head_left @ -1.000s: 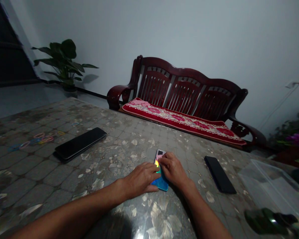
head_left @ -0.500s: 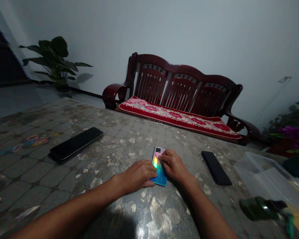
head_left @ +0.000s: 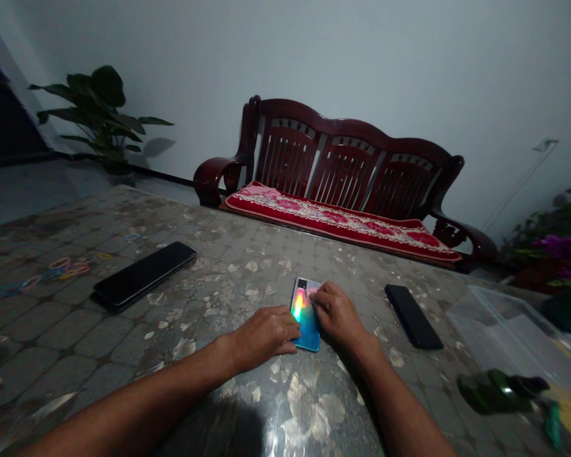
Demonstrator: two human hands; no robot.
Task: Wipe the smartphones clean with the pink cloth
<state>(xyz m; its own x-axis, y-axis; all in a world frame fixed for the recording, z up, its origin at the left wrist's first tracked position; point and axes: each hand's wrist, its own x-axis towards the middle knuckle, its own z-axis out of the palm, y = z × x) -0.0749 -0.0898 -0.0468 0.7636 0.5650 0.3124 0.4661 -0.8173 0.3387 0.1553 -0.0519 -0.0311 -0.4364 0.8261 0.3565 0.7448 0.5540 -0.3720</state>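
A smartphone (head_left: 307, 324) with a shiny rainbow-to-blue back lies camera side up on the patterned table. My left hand (head_left: 272, 329) grips its lower left edge, fingertips resting on the back. At the upper right of the phone, my right hand (head_left: 335, 310) is closed in a pinch against the back. Whatever may be between those fingertips is too small to make out. To the right lies another dark phone (head_left: 413, 317), screen up. On the left, a black phone (head_left: 145, 274) rests on top of another dark, flat object.
Several coloured rubber bands (head_left: 59, 270) lie at the left. A clear plastic box (head_left: 499, 324) and a green bottle (head_left: 497, 390) stand at the right. Beyond the table (head_left: 228, 254) is a wooden bench (head_left: 342, 152) with a red cushion.
My right hand has shifted slightly right and its fingertips have slid across the phone's back toward the right edge. My left hand stays on the phone's left side.
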